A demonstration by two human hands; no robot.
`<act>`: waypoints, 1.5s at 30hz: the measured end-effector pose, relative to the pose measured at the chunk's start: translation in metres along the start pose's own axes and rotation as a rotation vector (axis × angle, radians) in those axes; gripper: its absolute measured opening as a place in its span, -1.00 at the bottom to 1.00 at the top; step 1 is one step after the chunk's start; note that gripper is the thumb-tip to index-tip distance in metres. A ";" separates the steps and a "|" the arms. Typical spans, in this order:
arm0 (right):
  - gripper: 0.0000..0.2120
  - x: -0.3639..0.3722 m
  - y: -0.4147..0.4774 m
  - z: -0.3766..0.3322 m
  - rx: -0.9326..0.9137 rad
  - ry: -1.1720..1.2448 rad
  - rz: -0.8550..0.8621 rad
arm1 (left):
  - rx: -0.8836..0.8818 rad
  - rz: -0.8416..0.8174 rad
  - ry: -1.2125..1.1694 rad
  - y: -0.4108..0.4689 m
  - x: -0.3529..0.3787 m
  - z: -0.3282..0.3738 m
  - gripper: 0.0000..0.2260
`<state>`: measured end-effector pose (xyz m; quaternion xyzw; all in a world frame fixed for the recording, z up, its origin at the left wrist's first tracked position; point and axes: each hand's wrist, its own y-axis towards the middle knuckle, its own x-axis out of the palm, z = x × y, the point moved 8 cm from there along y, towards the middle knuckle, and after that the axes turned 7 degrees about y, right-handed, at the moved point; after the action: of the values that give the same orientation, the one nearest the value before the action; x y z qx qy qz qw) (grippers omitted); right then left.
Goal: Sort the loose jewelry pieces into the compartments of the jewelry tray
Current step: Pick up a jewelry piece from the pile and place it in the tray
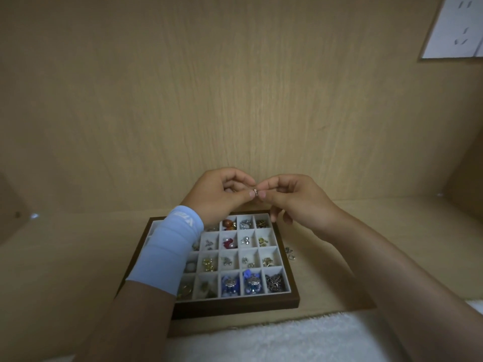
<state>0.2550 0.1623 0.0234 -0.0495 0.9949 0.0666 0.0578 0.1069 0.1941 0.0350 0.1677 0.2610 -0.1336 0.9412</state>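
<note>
A dark wooden jewelry tray (235, 305) with a grid of white compartments lies on the wooden surface, with small pieces in most cells. Above its far edge both hands meet around a small silver ring-like piece (256, 192). My left hand (222, 194) pinches it from the left, and my right hand (295, 199) pinches it from the right. A light blue wristband (170, 249) on my left forearm hides the tray's left columns. A few loose silver pieces (290, 253) lie on the surface just right of the tray.
A wooden back wall (235, 100) rises right behind the tray, with side walls at left and right. A white fluffy towel (287, 338) covers the near edge. A white socket plate (454, 27) sits at the upper right.
</note>
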 end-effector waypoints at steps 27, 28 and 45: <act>-0.95 -0.005 0.010 -0.006 -0.238 -0.241 0.196 | -0.303 0.054 -0.199 -0.010 0.004 -0.020 -0.95; -0.97 -0.003 0.009 -0.007 -0.246 -0.275 0.165 | -0.304 0.061 -0.175 -0.010 0.002 -0.020 -0.96; -0.93 0.033 -0.004 -0.009 -0.226 -0.889 -0.150 | -0.241 -0.240 0.267 -0.013 -0.004 -0.025 -0.91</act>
<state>0.2221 0.1544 0.0274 -0.0938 0.8537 0.1849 0.4778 0.0879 0.1923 0.0138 0.0382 0.4157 -0.1889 0.8889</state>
